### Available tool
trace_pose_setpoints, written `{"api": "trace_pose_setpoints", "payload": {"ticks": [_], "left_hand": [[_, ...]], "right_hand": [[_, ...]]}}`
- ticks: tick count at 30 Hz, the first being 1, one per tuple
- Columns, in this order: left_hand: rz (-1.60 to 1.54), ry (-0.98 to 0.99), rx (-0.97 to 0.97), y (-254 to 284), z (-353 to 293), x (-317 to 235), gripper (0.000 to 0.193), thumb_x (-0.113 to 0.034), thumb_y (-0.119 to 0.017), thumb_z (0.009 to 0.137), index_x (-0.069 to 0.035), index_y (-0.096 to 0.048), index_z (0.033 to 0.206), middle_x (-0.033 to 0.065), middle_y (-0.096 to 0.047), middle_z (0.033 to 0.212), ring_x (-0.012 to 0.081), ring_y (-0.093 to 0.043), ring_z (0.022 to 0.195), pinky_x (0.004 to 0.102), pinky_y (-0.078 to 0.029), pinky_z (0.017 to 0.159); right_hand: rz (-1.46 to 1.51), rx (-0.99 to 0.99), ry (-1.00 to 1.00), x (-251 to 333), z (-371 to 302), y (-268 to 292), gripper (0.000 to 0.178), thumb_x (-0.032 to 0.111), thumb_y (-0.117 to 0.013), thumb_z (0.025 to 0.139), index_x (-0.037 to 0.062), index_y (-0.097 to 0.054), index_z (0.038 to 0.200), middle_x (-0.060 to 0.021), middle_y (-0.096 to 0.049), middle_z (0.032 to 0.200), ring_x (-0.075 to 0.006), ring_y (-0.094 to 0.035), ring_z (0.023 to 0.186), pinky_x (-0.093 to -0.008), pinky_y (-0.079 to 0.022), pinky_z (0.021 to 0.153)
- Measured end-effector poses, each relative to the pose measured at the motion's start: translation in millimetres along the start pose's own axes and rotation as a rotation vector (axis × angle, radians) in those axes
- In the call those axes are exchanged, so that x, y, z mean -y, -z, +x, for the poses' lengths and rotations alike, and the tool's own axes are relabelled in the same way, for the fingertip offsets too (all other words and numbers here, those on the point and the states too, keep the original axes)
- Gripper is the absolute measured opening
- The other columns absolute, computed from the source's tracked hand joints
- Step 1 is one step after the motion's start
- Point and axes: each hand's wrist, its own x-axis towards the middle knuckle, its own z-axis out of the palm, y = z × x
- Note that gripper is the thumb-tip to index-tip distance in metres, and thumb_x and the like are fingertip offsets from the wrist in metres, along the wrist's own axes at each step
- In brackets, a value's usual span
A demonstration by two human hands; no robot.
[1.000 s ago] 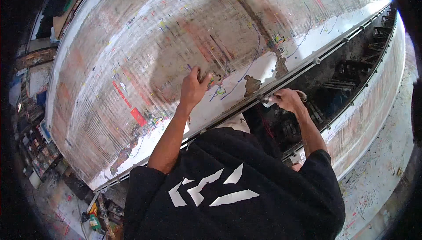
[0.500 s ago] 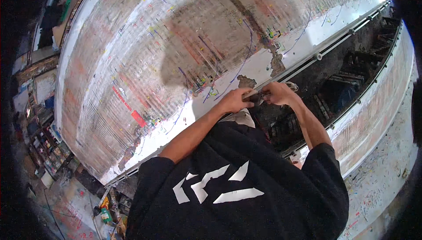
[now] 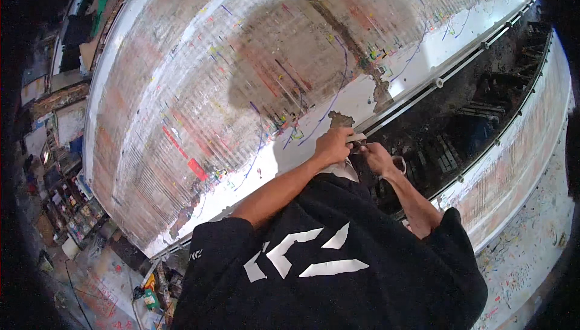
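left hand: the left hand (image 3: 333, 146) is off the flat of the big paint-marked white surface (image 3: 199, 88) where it was pressed a second ago; it sits now at the surface's near edge, its grip pinched on a small pale strip-like piece (image 3: 356, 138)
right hand: the right hand (image 3: 377, 156) has come in from the rail side and meets the left, fingers curled near the same piece; whether its grip closes on it I cannot tell; a pale loop (image 3: 400, 162) hangs at its wrist
the piece: held between the two hands, just over the metal rail (image 3: 441, 81) that borders the dark trough (image 3: 483, 106)
change: both hands have drawn together since half a second ago; the work reads as shifted from the open surface to fine handling at its edge
around: splattered floor (image 3: 531, 251) on the right; cluttered shelves (image 3: 66, 209) far left
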Motion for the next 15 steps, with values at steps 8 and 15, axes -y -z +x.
{"api": "trace_pose_setpoints", "payload": {"ticks": [8, 15], "left_hand": [[0.091, 0.023, 0.141, 3.3, 12.6, -1.6, 0.031, -0.012, -0.073, 0.08, -0.018, -0.074, 0.11, 0.0156, -0.075, 0.101, 0.0388, -0.071, 0.097, 0.051, -0.055, 0.077], [0.123, -0.194, 0.149, 2.2, 22.0, 4.5, 0.038, -0.017, -0.075, 0.079, -0.013, -0.071, 0.117, 0.0169, -0.073, 0.099, 0.0361, -0.071, 0.098, 0.0474, -0.055, 0.078]], "right_hand": [[0.235, -0.294, -0.18, -7.0, -4.9, -60.4, 0.046, 0.044, -0.051, 0.104, 0.0036, -0.072, 0.104, -0.0258, -0.07, 0.088, -0.0433, -0.068, 0.087, -0.0494, -0.049, 0.075], [0.483, -0.138, -0.06, -26.0, -1.9, -46.9, 0.047, 0.042, -0.052, 0.105, -0.0015, -0.07, 0.1, -0.0171, -0.068, 0.08, -0.0305, -0.062, 0.071, -0.0449, -0.048, 0.072]]}}
